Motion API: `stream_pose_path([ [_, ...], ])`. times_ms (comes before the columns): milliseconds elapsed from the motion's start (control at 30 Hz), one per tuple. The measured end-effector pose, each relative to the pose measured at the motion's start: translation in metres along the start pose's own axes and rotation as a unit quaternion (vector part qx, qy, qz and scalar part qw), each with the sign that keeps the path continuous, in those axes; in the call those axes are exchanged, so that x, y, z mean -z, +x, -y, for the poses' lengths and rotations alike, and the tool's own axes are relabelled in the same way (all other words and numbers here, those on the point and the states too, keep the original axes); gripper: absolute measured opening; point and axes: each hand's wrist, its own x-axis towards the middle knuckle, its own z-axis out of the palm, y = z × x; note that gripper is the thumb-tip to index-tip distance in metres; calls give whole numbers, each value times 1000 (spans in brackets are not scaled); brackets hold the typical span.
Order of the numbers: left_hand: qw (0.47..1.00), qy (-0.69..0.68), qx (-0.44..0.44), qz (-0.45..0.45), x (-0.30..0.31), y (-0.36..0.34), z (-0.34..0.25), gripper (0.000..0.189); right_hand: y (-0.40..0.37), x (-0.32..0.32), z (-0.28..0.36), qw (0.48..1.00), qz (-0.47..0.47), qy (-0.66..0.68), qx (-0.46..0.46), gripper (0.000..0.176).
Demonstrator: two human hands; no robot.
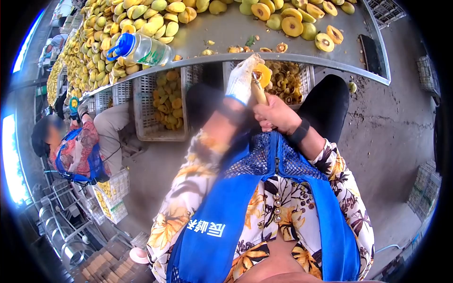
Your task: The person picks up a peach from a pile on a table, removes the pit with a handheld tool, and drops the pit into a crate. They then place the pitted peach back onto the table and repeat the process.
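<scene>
My left hand (240, 82), in a white glove, is closed around a yellow peach half (264, 74) near the table's front edge. In my bare right hand (277, 114) is a pitting tool with a wooden handle (259, 92). Its metal end meets the cut face of the peach, where the pit sits. Right behind both hands, below the table edge, stands a crate with peach pits and scraps (285, 80). Part of the tool's tip is hidden by the fruit and glove.
Halved peaches (151, 26) are heaped on the metal table (207, 56), beside a water bottle with a blue cap (144, 49). A crate of peach halves (168, 101) stands under the edge. A co-worker (78, 146) sits at the left. My knee (328, 101) is at the right.
</scene>
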Motion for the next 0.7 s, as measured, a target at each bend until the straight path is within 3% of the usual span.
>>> stream_pose_path([
  [33, 999, -34, -2, 14, 4, 4, 5, 24, 2, 4, -2, 999, 31, 35, -8, 13],
  [133, 996, -45, 33, -70, -12, -12, -18, 27, 5, 10, 4, 985, 139, 96, -27, 13],
  [167, 994, -99, 22, -37, -5, -15, -29, 29, 4, 12, 6, 978, 177, 109, -34, 13],
  [233, 988, -32, -74, -133, 35, -11, -53, 35, 2, 14, 8, 982, 171, 81, 3, 13],
  [267, 992, -50, -92, -77, 64, -16, -72, 24, 1, 16, 10, 984, 167, 67, 21, 14],
  [300, 928, 145, -217, -265, 82, -16, -80, 29, 6, 24, 8, 994, 102, -12, 37, 15],
  [333, 821, 379, -297, -307, 120, -4, -90, 37, 15, 34, 3, 985, 21, -150, 84, 17],
  [367, 562, 679, -213, -421, 95, -24, -112, 36, 22, 43, -4, 949, -62, -281, 127, 19],
  [400, 513, 698, -301, -398, 106, -17, -121, 41, 23, 47, -6, 927, -116, -325, 148, 24],
  [433, 527, 694, -332, -360, 110, 0, -127, 40, 25, 50, -7, 900, -171, -367, 163, 29],
  [533, 546, 692, -424, -208, 35, 41, -129, 35, 33, 51, -14, 848, -193, -440, 225, 28],
  [600, 472, 709, -517, -83, 1, 98, -117, 34, 22, 46, -8, 855, -198, -440, 191, 29],
  [667, 372, 814, -445, -39, -34, 140, -104, 39, 18, 48, -5, 839, -202, -458, 213, 30],
  [700, 373, 810, -451, -35, -38, 147, -105, 39, 11, 43, 1, 827, -209, -473, 221, 34],
])
